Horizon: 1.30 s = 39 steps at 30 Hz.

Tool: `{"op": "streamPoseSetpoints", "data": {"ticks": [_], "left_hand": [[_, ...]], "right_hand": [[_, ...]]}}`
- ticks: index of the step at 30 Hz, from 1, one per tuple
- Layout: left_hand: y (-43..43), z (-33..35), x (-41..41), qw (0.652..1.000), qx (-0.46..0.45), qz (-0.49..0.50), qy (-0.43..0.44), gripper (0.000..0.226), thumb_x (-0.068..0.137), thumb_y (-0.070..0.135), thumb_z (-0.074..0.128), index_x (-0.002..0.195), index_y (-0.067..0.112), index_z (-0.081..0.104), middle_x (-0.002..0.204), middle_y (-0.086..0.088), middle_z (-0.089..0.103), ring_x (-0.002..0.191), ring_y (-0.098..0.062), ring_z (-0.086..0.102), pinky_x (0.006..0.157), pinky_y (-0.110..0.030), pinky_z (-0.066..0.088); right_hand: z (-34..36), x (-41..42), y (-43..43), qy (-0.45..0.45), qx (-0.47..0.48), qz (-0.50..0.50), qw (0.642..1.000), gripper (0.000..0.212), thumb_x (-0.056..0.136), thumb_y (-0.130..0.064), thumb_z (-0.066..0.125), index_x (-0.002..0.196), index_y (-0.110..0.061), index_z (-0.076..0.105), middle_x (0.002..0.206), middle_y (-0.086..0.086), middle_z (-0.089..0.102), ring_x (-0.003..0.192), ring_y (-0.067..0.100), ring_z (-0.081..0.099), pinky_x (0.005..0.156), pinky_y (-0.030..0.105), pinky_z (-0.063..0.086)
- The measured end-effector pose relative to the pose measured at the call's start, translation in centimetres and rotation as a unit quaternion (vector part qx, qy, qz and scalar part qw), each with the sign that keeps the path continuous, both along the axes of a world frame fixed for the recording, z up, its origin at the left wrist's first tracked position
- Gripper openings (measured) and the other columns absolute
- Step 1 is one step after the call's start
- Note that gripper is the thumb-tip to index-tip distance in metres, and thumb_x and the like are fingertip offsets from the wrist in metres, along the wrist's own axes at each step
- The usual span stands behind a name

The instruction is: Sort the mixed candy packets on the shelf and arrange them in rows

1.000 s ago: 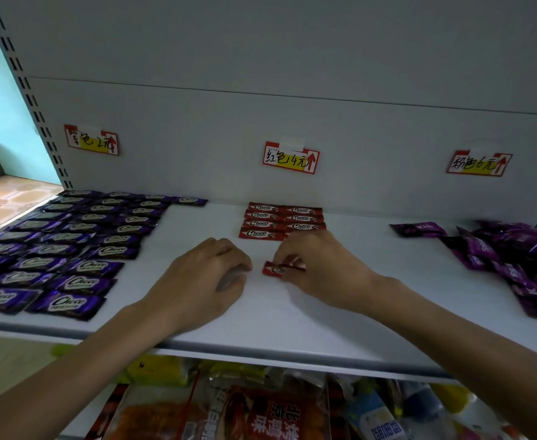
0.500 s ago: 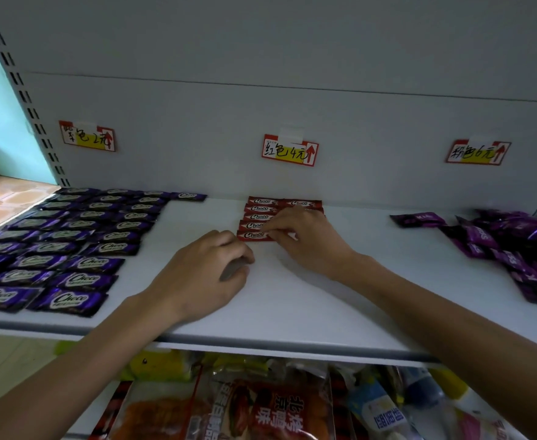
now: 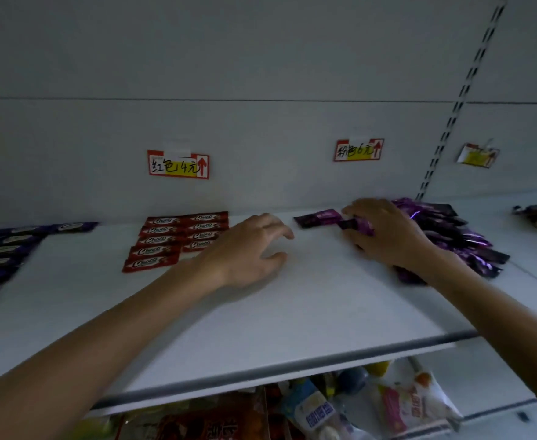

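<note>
Right hand (image 3: 387,231) round purple packet (image 3: 357,224) (beside pile (image 3: 451,230))

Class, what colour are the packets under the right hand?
The packets are shiny purple; head view.

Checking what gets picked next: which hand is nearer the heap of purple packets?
Right. The right hand rests on the heap of purple packets at its left edge. The left hand is over bare shelf left of the heap, apart from it, by the red packets.

Palm-down left hand (image 3: 245,252), fingers (image 3: 275,230) loosely spread; right hand (image 3: 387,233) farther forward, fingers perhaps curled.
</note>
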<state>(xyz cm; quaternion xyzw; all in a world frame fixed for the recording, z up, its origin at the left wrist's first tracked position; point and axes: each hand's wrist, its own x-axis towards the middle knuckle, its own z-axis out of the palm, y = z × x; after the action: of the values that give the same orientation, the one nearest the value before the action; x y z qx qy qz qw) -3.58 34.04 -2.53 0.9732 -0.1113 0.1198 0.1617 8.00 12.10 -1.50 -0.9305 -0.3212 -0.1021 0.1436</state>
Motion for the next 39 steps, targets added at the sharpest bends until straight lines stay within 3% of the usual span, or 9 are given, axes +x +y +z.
{"op": "streamPoseSetpoints", "data": {"ticks": [3, 8, 14, 16, 20, 29, 33, 37, 39], "left_hand": [[-1.8, 0.0, 3.4, 1.000, 0.023, -0.009, 0.008, 0.045, 0.090, 0.032, 0.054, 0.134, 0.021, 0.045, 0.141, 0.002, 0.039, 0.130, -0.014, 0.034, 0.108, -0.032, 0.028], [-3.9, -0.5, 6.5, 0.997, 0.046, 0.011, 0.054, 0.052, 0.096, 0.035, 0.044, 0.144, 0.021, 0.031, 0.152, 0.002, 0.027, 0.137, -0.014, 0.026, 0.111, -0.031, 0.025], [-4.5, -0.8, 6.7, 0.999, 0.044, 0.026, 0.019, 0.039, 0.094, 0.028, 0.046, 0.131, 0.018, 0.048, 0.132, 0.001, 0.049, 0.119, -0.015, 0.045, 0.093, -0.023, 0.034], [-4.5, -0.7, 6.5, 0.999, 0.031, 0.029, 0.018, 0.038, 0.094, 0.027, 0.046, 0.131, 0.019, 0.049, 0.127, 0.001, 0.051, 0.116, -0.017, 0.047, 0.092, -0.024, 0.035], [-4.7, -0.7, 6.8, 0.998, 0.031, 0.034, 0.035, 0.037, 0.095, 0.027, 0.045, 0.130, 0.020, 0.050, 0.118, 0.000, 0.050, 0.111, -0.017, 0.046, 0.090, -0.029, 0.038], [-6.0, -0.9, 8.4, 0.997, 0.006, 0.078, 0.022, 0.034, 0.095, 0.025, 0.045, 0.128, 0.025, 0.054, 0.111, -0.001, 0.050, 0.102, -0.015, 0.048, 0.086, -0.032, 0.042], [-6.3, -0.9, 8.9, 0.995, 0.003, 0.100, 0.017, 0.032, 0.096, 0.023, 0.044, 0.126, 0.021, 0.055, 0.118, -0.002, 0.055, 0.106, -0.016, 0.050, 0.090, -0.032, 0.042], [-6.7, -0.8, 9.0, 0.992, -0.002, 0.128, 0.019, 0.031, 0.097, 0.024, 0.044, 0.125, 0.021, 0.055, 0.120, -0.001, 0.056, 0.106, -0.015, 0.050, 0.089, -0.030, 0.041], [-7.1, -0.8, 8.9, 0.990, 0.005, 0.136, 0.025, 0.032, 0.097, 0.023, 0.043, 0.127, 0.022, 0.054, 0.122, -0.001, 0.056, 0.108, -0.017, 0.050, 0.089, -0.031, 0.041]], "right_hand": [[-1.3, 0.7, -2.2, 0.032, -0.052, 0.005, 0.998, 0.053, 0.092, -0.041, 0.049, 0.141, -0.021, 0.040, 0.147, -0.001, 0.038, 0.136, 0.018, 0.034, 0.112, 0.035, 0.028], [-1.1, 1.0, -2.6, 0.000, 0.027, 0.040, 0.999, 0.038, 0.086, -0.030, 0.064, 0.122, -0.022, 0.060, 0.123, 0.001, 0.060, 0.113, 0.021, 0.055, 0.094, 0.033, 0.043], [-0.6, 1.5, -2.8, 0.015, 0.103, 0.061, 0.993, 0.019, 0.083, -0.009, 0.065, 0.101, -0.015, 0.066, 0.100, 0.000, 0.068, 0.087, 0.014, 0.062, 0.077, 0.020, 0.048], [-0.3, 2.1, -3.1, 0.039, 0.143, 0.050, 0.988, 0.019, 0.082, -0.001, 0.062, 0.097, -0.012, 0.064, 0.093, -0.001, 0.065, 0.080, 0.009, 0.060, 0.069, 0.006, 0.044], [0.4, 3.4, -3.6, 0.067, 0.154, 0.053, 0.984, 0.018, 0.082, 0.003, 0.058, 0.096, -0.008, 0.060, 0.088, -0.001, 0.065, 0.068, 0.005, 0.057, 0.058, 0.000, 0.038], [1.3, 6.6, -5.0, 0.106, 0.172, 0.080, 0.976, 0.022, 0.086, 0.001, 0.056, 0.103, -0.012, 0.059, 0.109, 0.007, 0.065, 0.094, 0.009, 0.057, 0.060, -0.007, 0.034], [1.4, 8.2, -5.6, 0.141, 0.177, 0.086, 0.970, 0.027, 0.087, -0.001, 0.056, 0.105, -0.021, 0.059, 0.109, 0.002, 0.065, 0.098, 0.007, 0.057, 0.066, 0.002, 0.038], [1.6, 9.3, -6.1, 0.192, 0.193, 0.096, 0.957, 0.036, 0.086, 0.004, 0.046, 0.100, -0.026, 0.060, 0.104, 0.000, 0.067, 0.051, -0.001, 0.049, 0.053, 0.021, 0.043], [1.7, 9.6, -6.1, 0.221, 0.201, 0.109, 0.948, 0.040, 0.085, 0.005, 0.045, 0.100, -0.028, 0.061, 0.102, 0.004, 0.069, 0.048, 0.009, 0.046, 0.056, 0.034, 0.044]]}}
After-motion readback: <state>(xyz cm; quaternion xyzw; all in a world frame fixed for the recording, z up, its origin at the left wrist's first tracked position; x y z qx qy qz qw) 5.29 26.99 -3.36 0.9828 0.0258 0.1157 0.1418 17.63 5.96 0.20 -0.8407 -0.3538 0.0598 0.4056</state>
